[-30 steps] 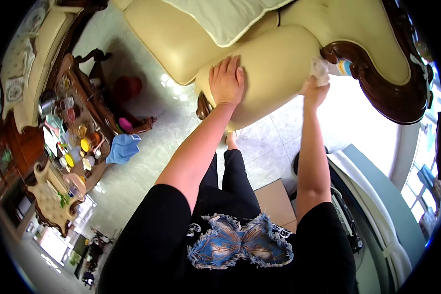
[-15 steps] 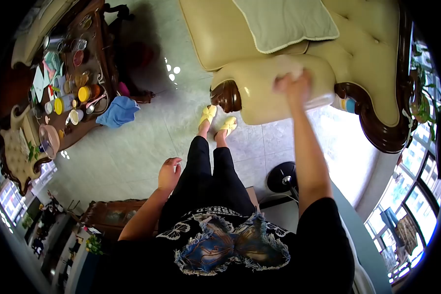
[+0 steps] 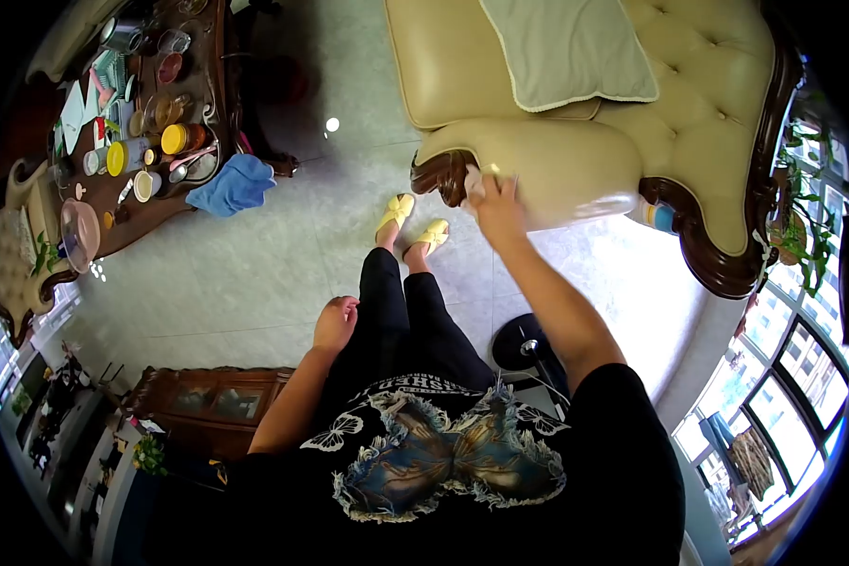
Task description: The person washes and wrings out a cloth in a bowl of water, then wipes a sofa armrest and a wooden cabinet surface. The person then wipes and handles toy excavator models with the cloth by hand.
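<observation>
Gripping a white cloth [image 3: 474,179] at the front edge of the sofa armrest [image 3: 575,165], the right hand [image 3: 500,212] sits beside the carved wood trim [image 3: 441,176]. The cloth could snag on this trim (its relief appears deep), or excess pressure could make the hand slip off the rounded edge. The right arm [image 3: 561,294] extends forward, slightly bent; the left hand [image 3: 335,325] hangs beside the left leg [image 3: 375,316], relaxed, holding nothing visible.

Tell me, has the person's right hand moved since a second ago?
Yes. Judged against the padded sofa armrest, the right hand has moved from the end near the tufted backrest to the front end, by the carved wooden trim.
</observation>
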Motion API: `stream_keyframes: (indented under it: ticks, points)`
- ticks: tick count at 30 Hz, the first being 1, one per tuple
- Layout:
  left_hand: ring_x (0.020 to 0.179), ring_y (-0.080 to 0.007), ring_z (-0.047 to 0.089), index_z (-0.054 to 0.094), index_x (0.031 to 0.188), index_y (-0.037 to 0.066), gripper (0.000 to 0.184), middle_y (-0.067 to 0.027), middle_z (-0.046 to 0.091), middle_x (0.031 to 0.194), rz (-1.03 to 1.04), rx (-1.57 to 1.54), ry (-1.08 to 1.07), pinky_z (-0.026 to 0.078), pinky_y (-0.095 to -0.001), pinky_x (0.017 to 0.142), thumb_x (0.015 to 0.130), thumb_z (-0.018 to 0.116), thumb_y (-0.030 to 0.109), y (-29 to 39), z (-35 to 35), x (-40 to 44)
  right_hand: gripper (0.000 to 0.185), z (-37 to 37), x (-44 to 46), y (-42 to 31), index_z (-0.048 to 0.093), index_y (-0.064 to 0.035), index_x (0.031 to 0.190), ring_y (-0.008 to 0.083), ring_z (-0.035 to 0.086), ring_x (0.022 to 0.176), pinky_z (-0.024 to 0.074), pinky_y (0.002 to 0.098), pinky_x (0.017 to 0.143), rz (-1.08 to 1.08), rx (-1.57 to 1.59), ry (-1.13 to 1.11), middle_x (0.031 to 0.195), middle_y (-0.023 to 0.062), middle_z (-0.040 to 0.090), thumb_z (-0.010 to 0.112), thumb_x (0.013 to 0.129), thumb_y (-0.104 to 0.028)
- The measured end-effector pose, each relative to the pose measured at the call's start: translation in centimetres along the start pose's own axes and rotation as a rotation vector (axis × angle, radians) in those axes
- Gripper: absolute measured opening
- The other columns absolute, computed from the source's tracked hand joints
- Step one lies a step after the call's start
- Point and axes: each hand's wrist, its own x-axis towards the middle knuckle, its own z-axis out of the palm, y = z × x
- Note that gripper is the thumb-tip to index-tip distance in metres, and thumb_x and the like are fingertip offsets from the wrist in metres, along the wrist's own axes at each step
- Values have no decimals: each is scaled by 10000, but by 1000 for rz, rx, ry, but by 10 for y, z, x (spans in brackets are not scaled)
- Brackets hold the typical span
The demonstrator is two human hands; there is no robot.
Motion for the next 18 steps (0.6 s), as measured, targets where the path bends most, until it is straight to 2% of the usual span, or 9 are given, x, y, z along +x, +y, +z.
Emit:
stream_keyframes:
  ticks: [2,4,6,8,10,11,13,15,18]
  points:
    - [851,-278,696,691,1033,22,145,-156,716,982,-34,23,12,556,-363,764,908,624,56,-7,-9,0,210,27,-31,-4,734,-188,1095,396,447,1294,456,466,1069,-20,-70,60,1378,116,489,614,935,-253]
    - [842,-287,701,694,1041,14,168,-163,719,976,-98,-65,48,561,-378,767,904,600,45,-14,-23,-2,225,63,-85,4,735,-152,1090,411,442,1327,455,470,1069,54,152,-65,1394,150,509,626,930,-265]
    - [850,-283,709,700,1038,8,166,-166,724,954,-139,-141,94,564,-361,764,908,605,50,-27,-32,-9,256,173,-160,74,726,-124,1060,404,548,1248,501,462,1015,356,202,-301,1294,197,606,703,873,-296]
    - [843,-277,711,710,1030,22,162,-160,725,931,-202,-176,92,564,-363,767,904,619,67,-65,-29,-17,315,107,-185,103,672,-94,1069,403,656,1074,540,462,915,595,248,-490,1101,209,695,753,825,-275]
    - [832,-275,711,718,1029,41,167,-152,726,896,-268,-138,53,563,-372,763,895,644,106,-89,-31,-30,344,78,-177,136,616,-53,1072,404,660,993,536,457,883,720,447,-160,1008,223,666,762,774,-141]
    - [828,-276,710,721,1031,48,174,-150,727,881,-297,-86,7,561,-375,758,890,649,119,-110,-26,-32,379,53,-158,153,571,-16,1108,419,647,991,526,470,871,576,504,22,1040,227,661,747,790,-126]
    - [821,-257,717,724,1032,45,193,-141,730,852,-356,14,-64,558,-371,739,881,653,142,-138,-22,-31,444,4,-98,186,576,30,1214,409,601,1120,487,445,966,441,429,369,1180,240,630,729,823,-111]
    - [817,-241,721,725,1025,39,187,-137,734,856,-415,-50,-82,561,-359,731,886,649,139,-133,-29,-26,542,-44,-40,207,525,84,1296,415,563,1170,451,439,1016,480,122,452,1268,260,566,726,868,-180]
    - [797,-180,727,714,1045,29,185,-109,742,871,-471,-174,-89,563,-312,695,921,630,138,-98,-51,-16,518,-34,12,232,580,98,1239,417,552,1162,462,464,986,613,127,446,1238,269,571,732,873,-237]
